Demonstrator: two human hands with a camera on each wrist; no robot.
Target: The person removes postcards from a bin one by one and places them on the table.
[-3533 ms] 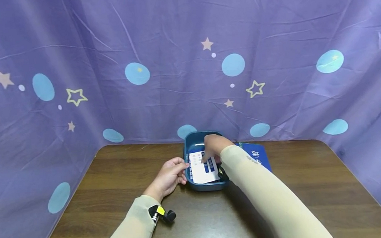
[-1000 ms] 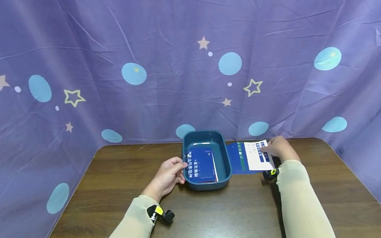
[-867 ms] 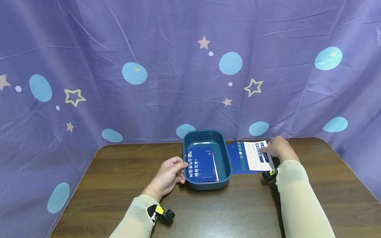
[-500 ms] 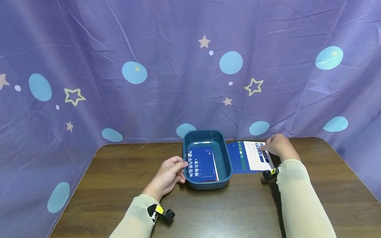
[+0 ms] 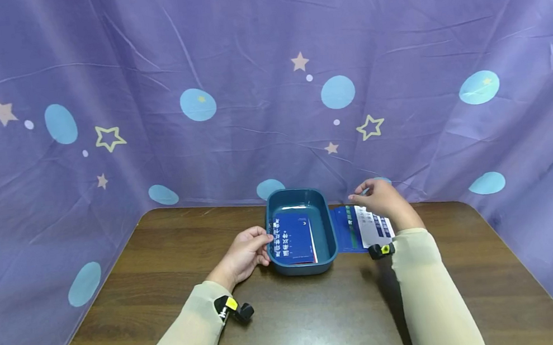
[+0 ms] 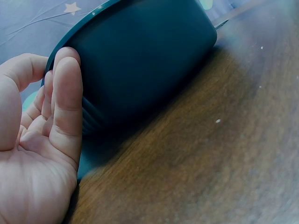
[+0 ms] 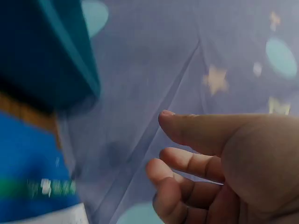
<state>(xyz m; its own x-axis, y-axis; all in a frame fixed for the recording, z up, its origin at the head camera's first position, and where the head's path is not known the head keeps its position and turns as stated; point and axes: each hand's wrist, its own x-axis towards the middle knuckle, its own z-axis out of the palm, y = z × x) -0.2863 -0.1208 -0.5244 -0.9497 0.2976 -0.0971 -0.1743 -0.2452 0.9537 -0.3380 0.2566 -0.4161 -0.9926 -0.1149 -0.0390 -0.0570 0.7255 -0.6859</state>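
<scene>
My left hand point(image 5: 242, 256) pinches the left rim of a teal plastic bin point(image 5: 305, 269). In the left wrist view, thumb and fingers of this hand point(image 6: 44, 116) meet at the rim of the bin point(image 6: 135, 60). Inside the bin lies a blue card point(image 5: 295, 243) with white lettering, over other sheets whose edges show. My right hand point(image 5: 384, 199) is raised above the table with nothing in its loosely bent fingers. Below it a white card with blue blocks point(image 5: 371, 229) lies on a blue card point(image 5: 344, 233), right of the bin. My right wrist partly covers the white card.
The wooden table point(image 5: 283, 329) ends at the back against a purple curtain point(image 5: 257, 84) with stars and ovals. Black wrist cameras are strapped on both forearms, the left camera point(image 5: 243, 312) close over the table and the right camera point(image 5: 380, 251) near the cards.
My right hand took the white card out of the bin, laid it on the blue card at right, then let go and rose leftward. My left hand kept its hold on the bin.
</scene>
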